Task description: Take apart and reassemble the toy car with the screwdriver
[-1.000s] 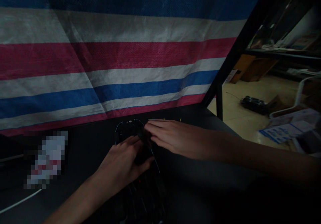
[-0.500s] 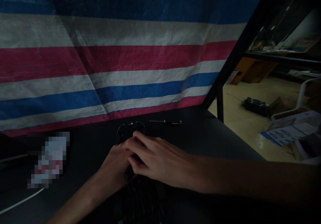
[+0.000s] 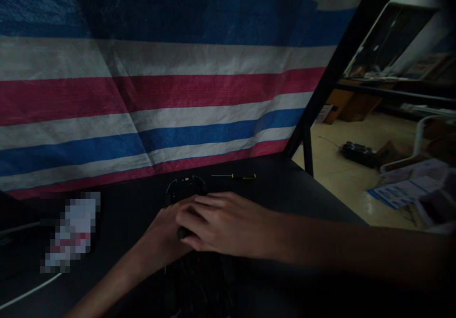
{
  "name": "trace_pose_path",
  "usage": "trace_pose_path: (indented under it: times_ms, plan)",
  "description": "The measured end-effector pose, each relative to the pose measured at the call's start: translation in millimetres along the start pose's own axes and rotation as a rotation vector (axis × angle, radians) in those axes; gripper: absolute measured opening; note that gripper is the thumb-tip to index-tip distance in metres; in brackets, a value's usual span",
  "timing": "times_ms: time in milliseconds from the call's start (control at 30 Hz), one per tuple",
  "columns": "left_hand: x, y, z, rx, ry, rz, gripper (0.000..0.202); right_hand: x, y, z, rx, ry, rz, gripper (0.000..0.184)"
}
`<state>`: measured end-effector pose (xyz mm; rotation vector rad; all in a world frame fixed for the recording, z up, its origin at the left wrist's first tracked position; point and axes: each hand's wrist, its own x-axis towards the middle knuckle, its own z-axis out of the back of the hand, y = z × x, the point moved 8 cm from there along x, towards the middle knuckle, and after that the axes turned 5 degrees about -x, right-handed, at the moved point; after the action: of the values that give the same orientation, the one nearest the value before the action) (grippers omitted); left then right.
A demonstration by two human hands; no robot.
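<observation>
My right hand is closed round a tool with a dark rounded handle; only the handle's end shows between thumb and fingers. Beneath and beside it, my left hand reaches in from the lower left, its fingers hidden behind the right hand. Both hands are over a black device with a rounded front edge, on which thin pale-blue arcs and a small bright screw-like spot show. Nearer to me, dark cable-like parts with a small red light lie in deep shadow.
A yellow-and-black screwdriver lies on the black table beyond my hands. At the left is a blurred-out flat object with a white cable. Striped sheeting hangs behind; a black frame post stands at the right.
My right hand has tilted and its fingers have curled closer round the tool, so the handle's end shows more clearly. The view has shifted slightly; the left hand stays in place.
</observation>
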<state>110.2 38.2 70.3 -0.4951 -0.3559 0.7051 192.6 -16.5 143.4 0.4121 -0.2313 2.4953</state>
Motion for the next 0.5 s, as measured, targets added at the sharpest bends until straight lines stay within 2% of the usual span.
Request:
trace_pose_path:
  times_ms: [67, 167, 300, 500]
  plan:
    - [6, -1, -4.4, 0.015, 0.087, 0.064, 0.028, -1, -19, 10, 0.052, 0.01, -0.123, 0.021]
    - [11, -9, -5.2, -0.005, 0.162, 0.087, 0.033, -12, -49, 23, 0.208, 0.033, -0.308, 0.016]
    - [12, -17, -3.0, -0.012, 0.166, 0.09, 0.035, -24, -64, 27, 0.379, 0.04, -0.311, 0.009]
    - [11, -20, -3.6, -0.022, 0.161, 0.093, 0.033, -25, -67, 17, 0.366, 0.03, -0.33, 0.013]
